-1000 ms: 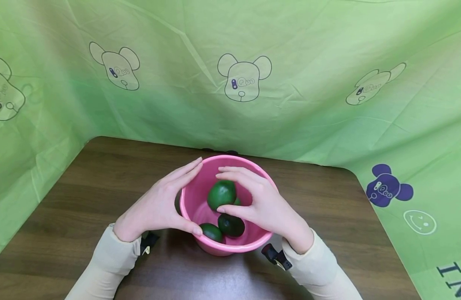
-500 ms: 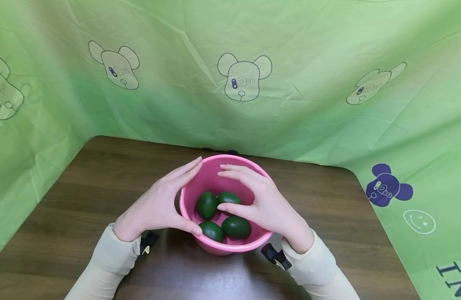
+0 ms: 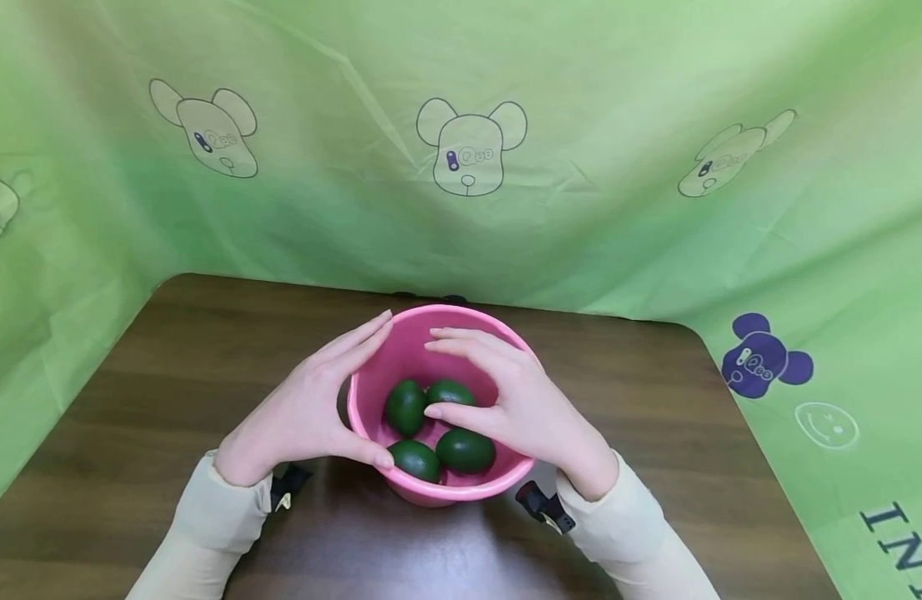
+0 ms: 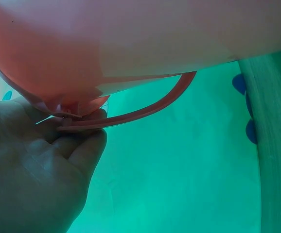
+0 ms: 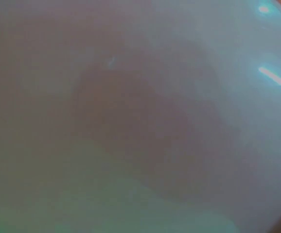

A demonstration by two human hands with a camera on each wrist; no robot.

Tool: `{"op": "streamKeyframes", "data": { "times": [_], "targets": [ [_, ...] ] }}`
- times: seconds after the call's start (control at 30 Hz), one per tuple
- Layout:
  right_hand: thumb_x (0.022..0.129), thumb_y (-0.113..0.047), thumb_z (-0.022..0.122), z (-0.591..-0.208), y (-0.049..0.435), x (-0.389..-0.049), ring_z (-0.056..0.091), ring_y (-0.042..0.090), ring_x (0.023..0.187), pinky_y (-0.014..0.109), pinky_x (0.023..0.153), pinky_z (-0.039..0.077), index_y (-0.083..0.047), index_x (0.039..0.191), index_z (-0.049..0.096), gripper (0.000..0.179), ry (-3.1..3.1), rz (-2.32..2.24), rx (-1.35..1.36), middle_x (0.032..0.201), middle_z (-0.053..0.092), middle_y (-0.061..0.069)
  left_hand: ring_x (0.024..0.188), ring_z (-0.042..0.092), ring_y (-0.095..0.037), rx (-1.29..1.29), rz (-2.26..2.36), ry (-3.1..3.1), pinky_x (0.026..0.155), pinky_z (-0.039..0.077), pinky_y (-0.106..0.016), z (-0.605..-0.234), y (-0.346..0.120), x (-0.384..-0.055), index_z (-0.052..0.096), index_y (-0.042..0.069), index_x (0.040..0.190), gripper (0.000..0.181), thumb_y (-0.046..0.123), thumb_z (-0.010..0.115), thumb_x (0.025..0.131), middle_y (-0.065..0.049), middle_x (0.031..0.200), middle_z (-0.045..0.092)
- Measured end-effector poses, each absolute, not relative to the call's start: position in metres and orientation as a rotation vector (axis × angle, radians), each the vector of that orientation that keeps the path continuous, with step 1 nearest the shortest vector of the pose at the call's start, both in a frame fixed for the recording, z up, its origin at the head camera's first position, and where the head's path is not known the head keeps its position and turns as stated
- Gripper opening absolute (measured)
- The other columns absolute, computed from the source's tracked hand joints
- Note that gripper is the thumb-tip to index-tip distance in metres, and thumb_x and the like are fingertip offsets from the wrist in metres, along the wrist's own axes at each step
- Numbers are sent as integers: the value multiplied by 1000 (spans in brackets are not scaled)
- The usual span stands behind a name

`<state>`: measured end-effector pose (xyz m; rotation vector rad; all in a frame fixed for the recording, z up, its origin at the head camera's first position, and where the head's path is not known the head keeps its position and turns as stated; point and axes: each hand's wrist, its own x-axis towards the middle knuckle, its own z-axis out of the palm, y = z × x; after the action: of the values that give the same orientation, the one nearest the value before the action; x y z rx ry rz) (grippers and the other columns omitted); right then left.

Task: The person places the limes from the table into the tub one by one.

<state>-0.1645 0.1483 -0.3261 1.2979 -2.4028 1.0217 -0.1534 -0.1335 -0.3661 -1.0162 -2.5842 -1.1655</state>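
Observation:
A pink bucket [image 3: 461, 493] stands before me with several dark green avocados inside: one at the left [image 3: 405, 408], one at the back [image 3: 450, 392], one at the front left [image 3: 414, 460] and one at the front right [image 3: 466, 451]. My left hand [image 3: 311, 408] holds the bucket's left side, thumb on the front rim and fingers toward the back. In the left wrist view, the fingers lie by the joint of the pink handle [image 4: 150, 109]. Over the right rim reaches my right hand [image 3: 528, 400], fingers and thumb apart above the avocados, holding nothing.
The bucket stands on a brown wood-grain table [image 3: 168, 375]. Green cloth [image 3: 318, 183] printed with bear heads closes off the back and sides. A dark wrist camera [image 3: 543, 506] sits under the right wrist. Blurred bucket wall [image 5: 140, 116] fills the right wrist view.
The avocado that was between my right thumb and fingers has dropped to the bucket's bottom among the others. Both hands keep their places; the head view has shifted slightly.

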Motion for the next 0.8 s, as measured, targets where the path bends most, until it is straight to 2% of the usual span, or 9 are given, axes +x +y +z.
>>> {"op": "streamKeyframes", "data": {
  "times": [0.23, 0.4, 0.53, 0.63, 0.8],
  "targets": [
    [83, -34, 87, -326, 144, -161, 53, 14, 130, 36, 110, 40, -13, 138, 63, 64, -2409, 1022, 1296, 139, 60, -5, 150, 22, -16, -996, -1169, -2598, 111, 38, -51, -368, -138, -150, 26, 23, 163, 131, 70, 89, 58, 14, 167, 16],
    [82, -28, 88, -322, 142, -160, 52, 17, 131, 37, 108, 41, -15, 138, 64, 62, -2358, 1071, 1276, 138, 61, -5, 150, 22, -15, -1004, -1174, -2577, 112, 37, -50, -367, -138, -150, 26, 22, 163, 133, 60, 96, 56, 14, 167, 16],
    [80, -16, 88, -313, 142, -154, 52, 24, 132, 37, 107, 43, -12, 134, 66, 59, -2276, 1157, 1232, 139, 61, 1, 150, 22, -16, -1015, -1185, -2565, 112, 37, -51, -368, -136, -150, 27, 21, 163, 134, 53, 99, 54, 13, 167, 16],
    [77, -4, 87, -302, 143, -147, 54, 30, 131, 39, 103, 47, -6, 131, 66, 58, -2214, 1233, 1187, 139, 60, 9, 150, 21, -16, -1018, -1187, -2564, 112, 36, -51, -368, -134, -150, 26, 21, 163, 136, 55, 99, 54, 12, 168, 15],
    [78, 3, 84, -294, 155, -143, 54, 28, 130, 34, 100, 49, -2, 131, 66, 56, -2236, 1295, 1045, 140, 60, 9, 151, 18, -15, -1027, -1215, -2545, 113, 33, -53, -366, -134, -150, 19, 25, 164, 136, 57, 97, 57, 12, 168, 13]
  ]
}}
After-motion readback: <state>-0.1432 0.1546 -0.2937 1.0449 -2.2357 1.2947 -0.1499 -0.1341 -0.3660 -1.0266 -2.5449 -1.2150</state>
